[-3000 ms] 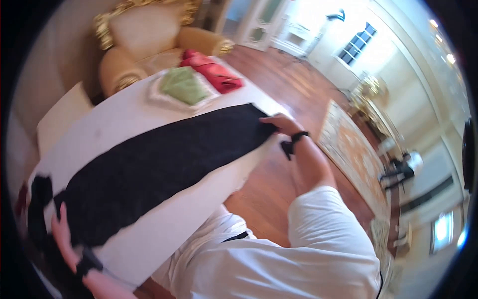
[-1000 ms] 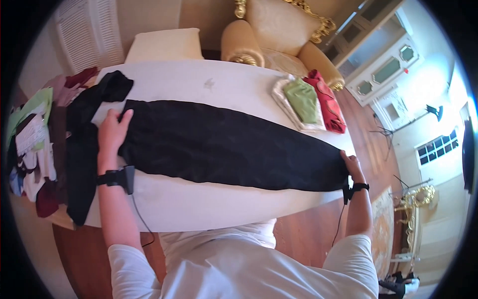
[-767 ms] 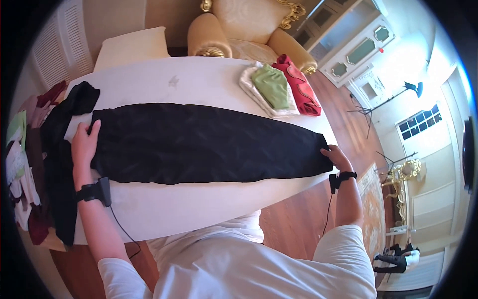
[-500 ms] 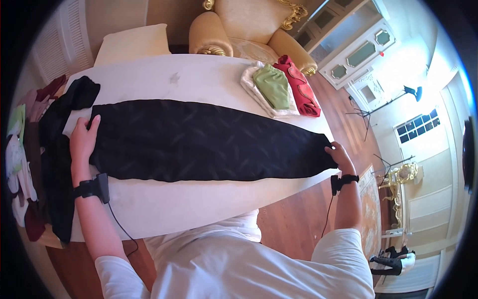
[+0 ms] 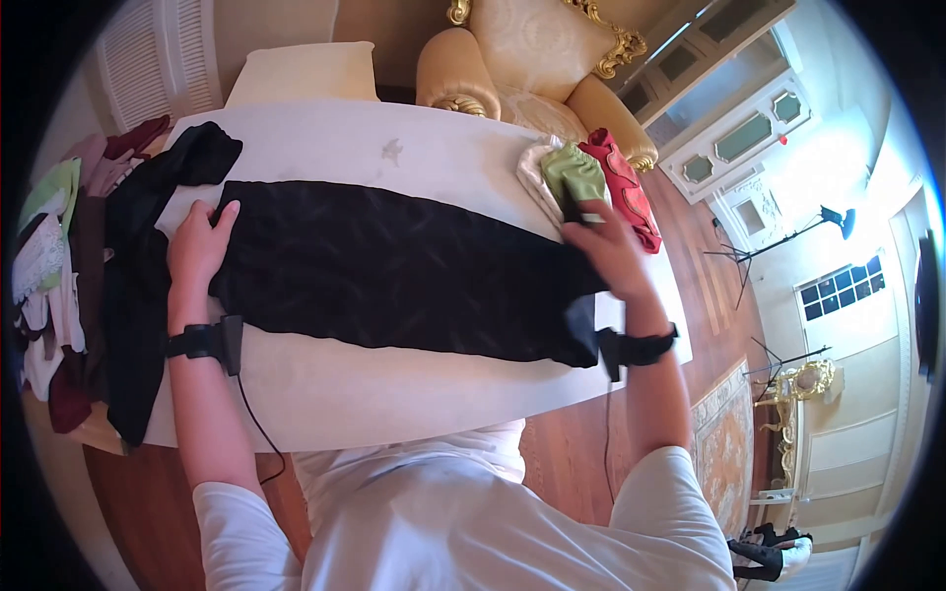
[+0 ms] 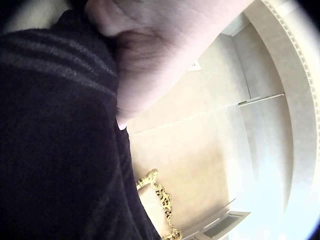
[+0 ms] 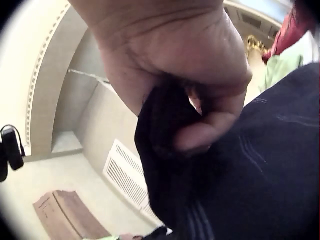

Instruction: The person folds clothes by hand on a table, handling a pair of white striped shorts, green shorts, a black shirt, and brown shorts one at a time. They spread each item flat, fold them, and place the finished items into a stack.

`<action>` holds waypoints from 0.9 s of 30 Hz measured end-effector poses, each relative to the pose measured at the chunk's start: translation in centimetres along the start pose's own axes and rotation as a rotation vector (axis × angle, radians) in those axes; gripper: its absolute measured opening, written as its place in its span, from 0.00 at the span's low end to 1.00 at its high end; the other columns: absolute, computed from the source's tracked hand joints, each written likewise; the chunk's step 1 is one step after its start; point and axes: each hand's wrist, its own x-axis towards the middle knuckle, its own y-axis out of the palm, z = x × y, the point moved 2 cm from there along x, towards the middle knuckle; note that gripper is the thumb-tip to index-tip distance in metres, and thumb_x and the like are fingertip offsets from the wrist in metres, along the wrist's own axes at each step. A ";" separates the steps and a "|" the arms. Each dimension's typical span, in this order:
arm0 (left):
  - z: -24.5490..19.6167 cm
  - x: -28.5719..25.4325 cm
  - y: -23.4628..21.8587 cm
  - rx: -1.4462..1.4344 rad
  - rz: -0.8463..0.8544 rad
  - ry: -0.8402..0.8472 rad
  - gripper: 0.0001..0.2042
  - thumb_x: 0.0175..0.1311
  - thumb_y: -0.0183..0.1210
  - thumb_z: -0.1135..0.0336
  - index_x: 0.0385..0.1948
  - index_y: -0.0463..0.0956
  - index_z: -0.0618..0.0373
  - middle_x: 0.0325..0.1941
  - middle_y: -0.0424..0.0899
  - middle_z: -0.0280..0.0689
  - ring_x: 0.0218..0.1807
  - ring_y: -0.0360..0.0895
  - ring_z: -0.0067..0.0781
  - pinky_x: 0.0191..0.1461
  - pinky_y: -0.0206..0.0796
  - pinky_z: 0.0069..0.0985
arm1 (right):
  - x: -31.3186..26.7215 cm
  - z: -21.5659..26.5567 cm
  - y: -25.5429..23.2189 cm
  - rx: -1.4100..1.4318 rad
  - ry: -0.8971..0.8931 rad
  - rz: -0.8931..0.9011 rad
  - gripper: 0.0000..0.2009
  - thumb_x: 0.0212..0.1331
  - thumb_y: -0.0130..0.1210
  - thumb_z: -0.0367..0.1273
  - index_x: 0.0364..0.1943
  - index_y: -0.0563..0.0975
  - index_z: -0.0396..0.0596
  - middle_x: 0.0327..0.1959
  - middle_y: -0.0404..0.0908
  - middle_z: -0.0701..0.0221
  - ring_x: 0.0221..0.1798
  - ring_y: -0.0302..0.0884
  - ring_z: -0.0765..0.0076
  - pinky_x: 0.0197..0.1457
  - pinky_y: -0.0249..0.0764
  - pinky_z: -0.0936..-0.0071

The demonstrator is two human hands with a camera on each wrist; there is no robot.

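Observation:
A long black garment (image 5: 394, 266) lies stretched across the white-covered table (image 5: 335, 404). My left hand (image 5: 200, 246) holds its left end. In the left wrist view the dark cloth (image 6: 55, 135) runs up into that hand's grip (image 6: 155, 50). At the other end my right hand (image 5: 616, 256) pinches the garment's far corner, lifted and folded back over toward the left. The right wrist view shows fingers of the right hand (image 7: 180, 55) curled round a bunch of the black cloth (image 7: 250, 175). Part of the garment's right end is blurred.
Folded green (image 5: 576, 177) and red (image 5: 626, 192) garments lie behind my right hand. Another black garment (image 5: 148, 286) lies at the table's left, beside a heap of mixed clothes (image 5: 54, 266). A gold armchair (image 5: 458, 74) stands behind the table.
My right hand has lifted the garment's right end and moved it left and away from me, so the cloth has become shorter on the table. The left hand stays at its end.

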 end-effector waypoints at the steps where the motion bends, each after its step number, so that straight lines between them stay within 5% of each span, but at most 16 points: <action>1: 0.0 -0.1 0.1 -0.003 -0.010 0.006 0.31 0.73 0.54 0.35 0.50 0.78 0.60 0.49 0.88 0.54 0.53 0.84 0.61 0.55 0.75 0.48 | 1.0 -1.8 2.0 -0.099 -0.052 0.145 0.21 0.68 0.67 0.34 0.61 0.73 0.47 0.34 0.82 0.71 0.34 0.77 0.75 0.36 0.74 0.70; 2: 0.0 -0.1 0.1 -0.005 -0.021 0.009 0.31 0.73 0.54 0.35 0.50 0.78 0.60 0.49 0.88 0.54 0.53 0.84 0.61 0.55 0.75 0.48 | 1.0 -0.9 4.6 -0.324 -0.042 0.187 0.22 0.67 0.67 0.34 0.61 0.72 0.48 0.32 0.81 0.69 0.34 0.76 0.74 0.37 0.72 0.71; 4: -0.5 -0.4 -0.3 -0.013 -0.012 -0.003 0.30 0.73 0.55 0.36 0.50 0.78 0.61 0.50 0.88 0.54 0.54 0.84 0.60 0.56 0.75 0.48 | 1.2 -2.0 8.6 -0.354 -0.056 0.251 0.25 0.64 0.69 0.38 0.61 0.73 0.47 0.43 0.83 0.60 0.46 0.83 0.63 0.49 0.79 0.65; 8: -1.3 -0.9 -1.1 -0.028 0.021 -0.032 0.29 0.73 0.56 0.38 0.50 0.78 0.62 0.51 0.88 0.54 0.56 0.84 0.59 0.58 0.75 0.47 | 1.4 -4.3 11.5 -0.440 -0.116 0.325 0.26 0.64 0.69 0.40 0.60 0.72 0.43 0.49 0.83 0.56 0.53 0.82 0.58 0.57 0.78 0.62; 11: -0.9 -1.1 -0.6 -0.062 -0.082 -0.006 0.28 0.73 0.58 0.38 0.46 0.78 0.61 0.46 0.87 0.56 0.51 0.84 0.63 0.52 0.75 0.48 | 1.3 -4.8 11.5 -0.307 0.028 0.326 0.25 0.64 0.70 0.38 0.59 0.74 0.41 0.41 0.82 0.67 0.45 0.78 0.72 0.50 0.76 0.71; 14: -0.5 -0.8 -0.1 -0.062 -0.077 0.002 0.29 0.73 0.57 0.37 0.46 0.77 0.61 0.46 0.87 0.56 0.51 0.84 0.63 0.52 0.75 0.49 | 1.5 -5.7 11.7 -0.310 -0.012 0.308 0.25 0.64 0.70 0.39 0.58 0.74 0.41 0.39 0.82 0.68 0.43 0.78 0.71 0.50 0.76 0.70; 17: -0.3 -0.5 0.1 -0.061 -0.085 0.026 0.29 0.73 0.57 0.37 0.46 0.77 0.62 0.46 0.88 0.56 0.51 0.84 0.63 0.52 0.75 0.49 | 1.2 -5.7 12.1 -0.410 -0.119 0.261 0.24 0.63 0.70 0.41 0.55 0.76 0.39 0.42 0.84 0.58 0.48 0.83 0.58 0.54 0.78 0.62; 20: -1.0 -0.6 -0.6 -0.030 -0.016 -0.013 0.29 0.74 0.56 0.38 0.49 0.78 0.62 0.49 0.88 0.55 0.54 0.85 0.60 0.56 0.75 0.48 | 1.0 -4.4 12.1 -0.415 -0.078 0.308 0.22 0.63 0.70 0.42 0.50 0.78 0.38 0.38 0.83 0.59 0.45 0.82 0.61 0.52 0.77 0.65; 23: -1.7 -1.1 -1.4 -0.023 0.013 -0.046 0.29 0.74 0.56 0.38 0.51 0.79 0.62 0.51 0.88 0.55 0.55 0.85 0.59 0.57 0.76 0.48 | 0.6 -3.3 11.9 -0.405 0.018 0.348 0.16 0.66 0.69 0.38 0.46 0.80 0.38 0.36 0.83 0.71 0.40 0.78 0.75 0.45 0.75 0.72; 27: -1.7 -1.1 -1.5 -0.034 0.028 -0.051 0.30 0.74 0.56 0.38 0.51 0.79 0.63 0.51 0.88 0.55 0.55 0.85 0.59 0.58 0.76 0.47 | 1.8 -6.8 10.5 -0.174 0.020 0.300 0.16 0.67 0.68 0.36 0.49 0.81 0.39 0.40 0.85 0.73 0.41 0.80 0.76 0.46 0.77 0.76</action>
